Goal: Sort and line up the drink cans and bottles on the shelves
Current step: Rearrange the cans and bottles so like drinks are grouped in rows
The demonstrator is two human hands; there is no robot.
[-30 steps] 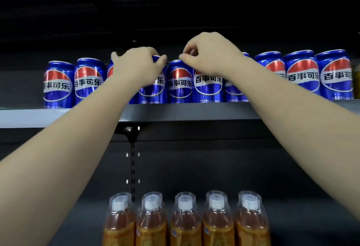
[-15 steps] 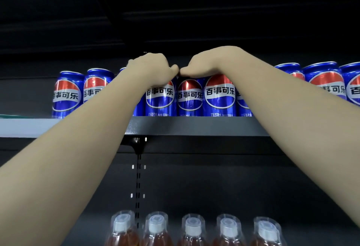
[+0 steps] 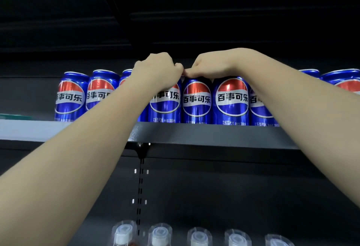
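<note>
tipping is the main risk here: both hands work at the rims of upright pepsi cans packed side by side, and a sideways pull at the top could be expected to knock a neighbour over or nudge one off the front edge of the upper shelf (image 3: 204, 133), since the row stands close to that lip.

the left hand (image 3: 155, 71) is seen curled over the top of the can under the left hand (image 3: 165, 103), fingers bent round its rim. the right hand (image 3: 209, 66) is laid over the tops of the middle can (image 3: 196, 101) and the can at its 3 o'clock (image 3: 231, 101), fingers curled down behind them; which can is actually gripped cannot be told. the thumbs nearly meet.

more cans are ranged toward 9 o'clock, such as the far-left can (image 3: 70, 97), and toward 3 o'clock past the right forearm. labels face forward, mostly aligned.

at 6 o'clock, on a lower level, the capped bottles (image 3: 198, 236) are lined up; their contents are cut off by the frame edge.
</note>
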